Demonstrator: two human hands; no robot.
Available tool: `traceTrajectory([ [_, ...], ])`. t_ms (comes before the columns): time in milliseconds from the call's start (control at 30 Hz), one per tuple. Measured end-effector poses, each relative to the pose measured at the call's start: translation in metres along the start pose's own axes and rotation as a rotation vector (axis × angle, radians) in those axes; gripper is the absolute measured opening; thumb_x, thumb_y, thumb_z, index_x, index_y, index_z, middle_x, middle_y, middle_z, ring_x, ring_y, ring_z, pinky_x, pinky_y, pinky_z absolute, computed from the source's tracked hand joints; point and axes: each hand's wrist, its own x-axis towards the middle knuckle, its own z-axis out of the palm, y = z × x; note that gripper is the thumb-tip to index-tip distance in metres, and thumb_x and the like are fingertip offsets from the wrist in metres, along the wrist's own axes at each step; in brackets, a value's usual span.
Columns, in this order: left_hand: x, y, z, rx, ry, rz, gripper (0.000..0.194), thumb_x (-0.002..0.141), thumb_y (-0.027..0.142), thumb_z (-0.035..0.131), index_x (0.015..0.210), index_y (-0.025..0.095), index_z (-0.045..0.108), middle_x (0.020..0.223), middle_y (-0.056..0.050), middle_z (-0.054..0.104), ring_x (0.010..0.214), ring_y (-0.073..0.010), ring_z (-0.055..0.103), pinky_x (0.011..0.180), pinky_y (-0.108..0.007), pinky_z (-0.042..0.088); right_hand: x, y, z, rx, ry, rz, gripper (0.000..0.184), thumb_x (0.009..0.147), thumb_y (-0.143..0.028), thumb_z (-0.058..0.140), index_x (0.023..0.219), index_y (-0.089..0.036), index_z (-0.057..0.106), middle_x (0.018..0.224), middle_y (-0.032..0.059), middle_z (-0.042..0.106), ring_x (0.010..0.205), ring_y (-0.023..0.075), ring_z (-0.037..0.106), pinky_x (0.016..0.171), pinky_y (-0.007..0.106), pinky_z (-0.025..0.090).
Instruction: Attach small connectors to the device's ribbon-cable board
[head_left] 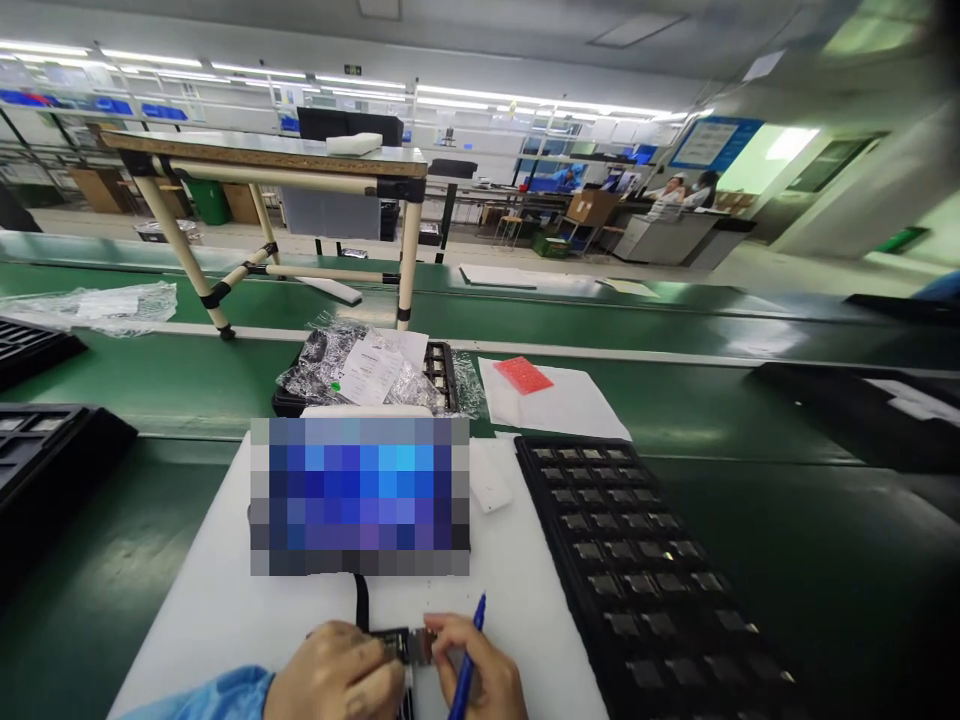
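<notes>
My left hand (337, 672) is closed over a small dark circuit board (391, 640) at the front of the white foam sheet (196, 590). My right hand (487, 668) has a blue pen (468, 660) tucked between its fingers. Its thumb and forefinger meet at a small flat grey-brown piece (421, 646) joined to or touching the board's right end; I cannot tell which. A black flat strap or cable (362, 602) runs from the board area up toward a screen device (360, 495), whose picture is blurred out. My fingers hide part of the board.
Right of the foam lies a black compartment tray (626, 560) with rows of small parts. Behind the screen sits another tray under bubble wrap (352, 370). A red sheet (523, 375) rests on white foam. More black trays (52, 450) stand left; a pipe-framed table (270, 160) stands beyond.
</notes>
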Motion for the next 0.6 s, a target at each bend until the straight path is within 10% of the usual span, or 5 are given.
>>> traceTrajectory([
  [200, -0.013, 0.016, 0.024, 0.244, -0.274, -0.299, 0.02, 0.079, 0.004, 0.039, 0.071, 0.021, 0.048, 0.059, 0.002, 0.057, 0.042, -0.0182, 0.058, 0.039, -0.031, 0.041, 0.007, 0.004, -0.013, -0.222, -0.201, -0.28, 0.025, 0.076, -0.001, 0.055, 0.082, -0.024, 0.059, 0.097, 0.0032, 0.073, 0.095, 0.0188, 0.067, 0.084, 0.025, 0.055],
  [600, -0.012, 0.023, 0.037, 0.191, -0.466, -0.516, 0.015, 0.074, 0.004, 0.052, 0.072, 0.019, 0.053, 0.065, 0.001, 0.064, 0.055, -0.0196, 0.065, 0.05, -0.025, 0.047, 0.001, 0.016, -0.013, -0.281, -0.285, -0.306, 0.034, 0.066, 0.002, 0.059, 0.087, -0.024, 0.06, 0.101, 0.0046, 0.073, 0.1, 0.0229, 0.066, 0.086, 0.032, 0.057],
])
